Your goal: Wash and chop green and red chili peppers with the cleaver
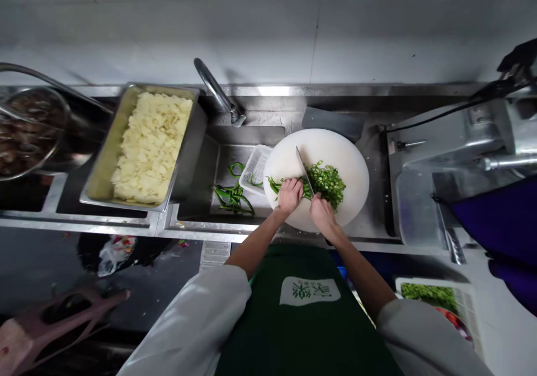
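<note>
My right hand [323, 215] is wrapped round the handle of a kitchen knife [302, 166], whose blade stands on edge across the white round cutting board [293, 144]. Just left of the blade, my left hand [290, 194] presses down a bunch of long green peppers [274, 184], fingers curled over them. A heap of chopped green peppers [329, 183] lies to the right of the blade. More whole green peppers [233, 198] rest in the sink beside a white plastic basket [255, 166], which the board partly covers.
A deep metal pan [197, 135] of pale sliced vegetable stands left of the sink [197, 211]. Behind it rises a faucet [216, 88]. Farther left is a pot [62, 141] with dark contents. A grey machine [451, 135] stands at right; a white crate [467, 297] of cut vegetables sits lower right.
</note>
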Motion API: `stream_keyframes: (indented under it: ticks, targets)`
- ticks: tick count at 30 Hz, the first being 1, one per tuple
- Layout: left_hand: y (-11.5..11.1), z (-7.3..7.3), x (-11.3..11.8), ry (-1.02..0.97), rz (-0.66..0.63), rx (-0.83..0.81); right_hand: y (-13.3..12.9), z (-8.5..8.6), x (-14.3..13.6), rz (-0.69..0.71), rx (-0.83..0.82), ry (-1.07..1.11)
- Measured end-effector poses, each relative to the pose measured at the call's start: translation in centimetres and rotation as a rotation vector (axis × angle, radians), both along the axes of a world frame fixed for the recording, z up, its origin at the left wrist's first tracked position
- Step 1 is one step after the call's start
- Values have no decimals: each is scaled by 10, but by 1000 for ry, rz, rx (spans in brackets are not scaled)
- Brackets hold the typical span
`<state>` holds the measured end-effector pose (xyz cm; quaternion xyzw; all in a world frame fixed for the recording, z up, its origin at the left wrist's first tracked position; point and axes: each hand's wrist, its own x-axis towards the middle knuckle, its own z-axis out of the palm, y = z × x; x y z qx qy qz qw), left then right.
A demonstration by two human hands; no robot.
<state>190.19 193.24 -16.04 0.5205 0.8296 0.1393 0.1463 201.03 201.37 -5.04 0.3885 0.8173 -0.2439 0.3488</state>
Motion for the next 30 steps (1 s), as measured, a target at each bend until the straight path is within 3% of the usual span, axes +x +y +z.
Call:
stream_keyframes:
  ticks: [8, 30]
  targets:
    - [2, 1, -1, -14, -55, -42, -1, 5, -8, 25, 10, -42]
    - [3, -7, 0, -113, 50, 1, 0, 8, -17, 15, -31, -43]
